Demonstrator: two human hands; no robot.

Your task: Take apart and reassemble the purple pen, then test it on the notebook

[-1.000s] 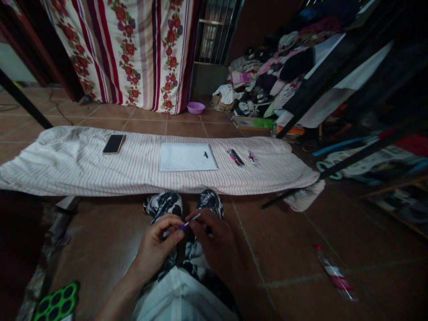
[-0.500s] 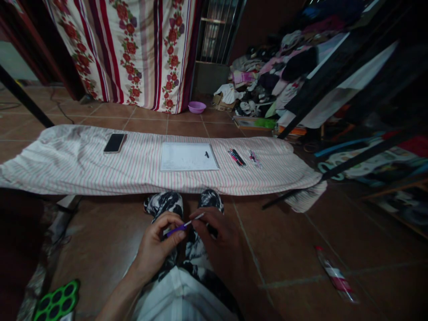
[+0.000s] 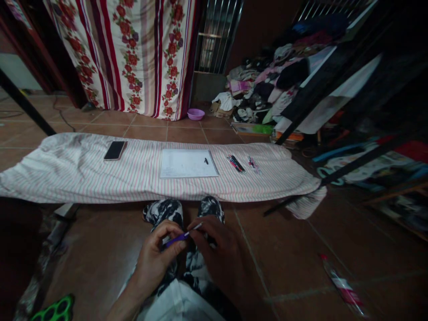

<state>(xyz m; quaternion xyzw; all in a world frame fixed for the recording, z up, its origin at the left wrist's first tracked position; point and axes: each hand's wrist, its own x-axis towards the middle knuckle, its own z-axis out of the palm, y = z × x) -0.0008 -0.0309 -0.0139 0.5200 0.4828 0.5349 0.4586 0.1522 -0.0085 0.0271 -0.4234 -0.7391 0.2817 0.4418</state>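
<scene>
Above my knees, my left hand (image 3: pixel 158 249) is closed around a purple pen (image 3: pixel 174 240), thumb and fingers pressing its barrel. A thin pale rod, perhaps the pen's refill (image 3: pixel 198 226), sticks out of the barrel's upper right end. My right hand (image 3: pixel 216 238), in shadow, pinches at that end with its fingertips against the rod. Beyond the hands, a spiral notebook (image 3: pixel 187 167) lies open on a striped cloth (image 3: pixel 140 187), with a small black piece (image 3: pixel 206 161) on its page. Several pens (image 3: pixel 236 164) rest to its right.
A phone (image 3: pixel 114 150) lies on the cloth at left, and small clear-and-pink items (image 3: pixel 253 165) at right. Dark metal bars (image 3: pixel 26 104) slant at both ends. On the tiled floor are a plastic bottle (image 3: pixel 344 285), a green tray-like object (image 3: pixel 55 310) and a purple basin (image 3: pixel 195 114).
The view has tilted up slightly, so the cloth and its things sit lower in the picture. Both hands keep nearly the same hold on the pen.
</scene>
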